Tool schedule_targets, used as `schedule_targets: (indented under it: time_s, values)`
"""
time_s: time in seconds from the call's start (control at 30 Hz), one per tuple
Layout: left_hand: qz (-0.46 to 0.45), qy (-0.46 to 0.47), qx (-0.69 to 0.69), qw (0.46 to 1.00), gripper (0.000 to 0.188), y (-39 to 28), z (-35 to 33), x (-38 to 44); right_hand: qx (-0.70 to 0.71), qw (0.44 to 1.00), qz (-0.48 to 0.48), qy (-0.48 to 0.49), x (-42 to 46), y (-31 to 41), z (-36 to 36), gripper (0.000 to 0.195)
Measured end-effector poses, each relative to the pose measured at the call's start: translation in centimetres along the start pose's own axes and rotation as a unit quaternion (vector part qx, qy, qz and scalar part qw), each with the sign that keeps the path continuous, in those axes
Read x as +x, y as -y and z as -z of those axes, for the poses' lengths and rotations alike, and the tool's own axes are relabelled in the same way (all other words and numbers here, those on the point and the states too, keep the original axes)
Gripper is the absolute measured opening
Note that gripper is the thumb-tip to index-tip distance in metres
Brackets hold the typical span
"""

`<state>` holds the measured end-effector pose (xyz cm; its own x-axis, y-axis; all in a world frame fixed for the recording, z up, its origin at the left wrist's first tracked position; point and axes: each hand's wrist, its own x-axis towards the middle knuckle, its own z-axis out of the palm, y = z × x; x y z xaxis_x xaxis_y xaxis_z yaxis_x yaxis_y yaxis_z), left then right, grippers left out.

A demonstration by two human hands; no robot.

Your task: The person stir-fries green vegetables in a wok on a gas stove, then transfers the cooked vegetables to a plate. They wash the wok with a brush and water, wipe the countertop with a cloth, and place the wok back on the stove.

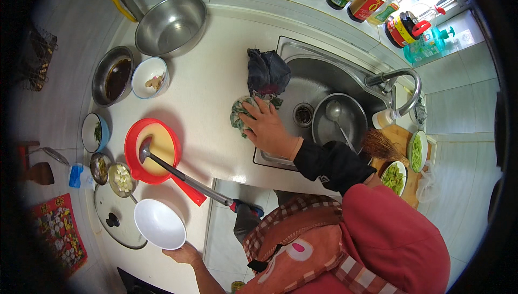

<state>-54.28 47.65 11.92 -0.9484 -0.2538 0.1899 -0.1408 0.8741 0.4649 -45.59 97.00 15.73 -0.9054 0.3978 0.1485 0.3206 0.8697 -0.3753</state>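
My right hand (pixel 265 126) presses with spread fingers on a crumpled green-patterned cloth (pixel 239 112) at the sink's left edge. A dark cloth (pixel 267 69) lies just beyond it, over the sink rim. My left hand (pixel 183 254) holds a white bowl (pixel 160 223) by its rim and underside, over the counter's near left part. Beyond that bowl stands a red handled basin (pixel 129 148) of pale yellow liquid, with a metal ladle (pixel 178 174) resting in it. The left fingers are partly hidden behind the bowl.
The steel sink (pixel 299 79) holds a metal pan (pixel 323 132) with a ladle, under a faucet (pixel 412 91). Several bowls, a large steel bowl (pixel 172 27) and a glass lid (pixel 125 225) line the left side. Right of the sink are a whisk brush (pixel 380 146) and a wooden board (pixel 412 189).
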Motion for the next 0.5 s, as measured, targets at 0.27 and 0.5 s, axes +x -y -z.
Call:
schedule_targets:
  time_s: [0.27, 0.5]
  values:
    - [-0.024, 0.007, 0.004, 1.000, 0.057, 0.2, 0.2, 0.0, 0.015, 0.975, 0.200, 0.094, -2.7, 4.1, -1.1, 0.034]
    - [0.003, 0.020, -0.002, 1.000, 0.050, -0.9, 0.6, 0.0, 0.046, 0.971, 0.229, 0.044, 3.9, 3.3, -4.6, 0.037]
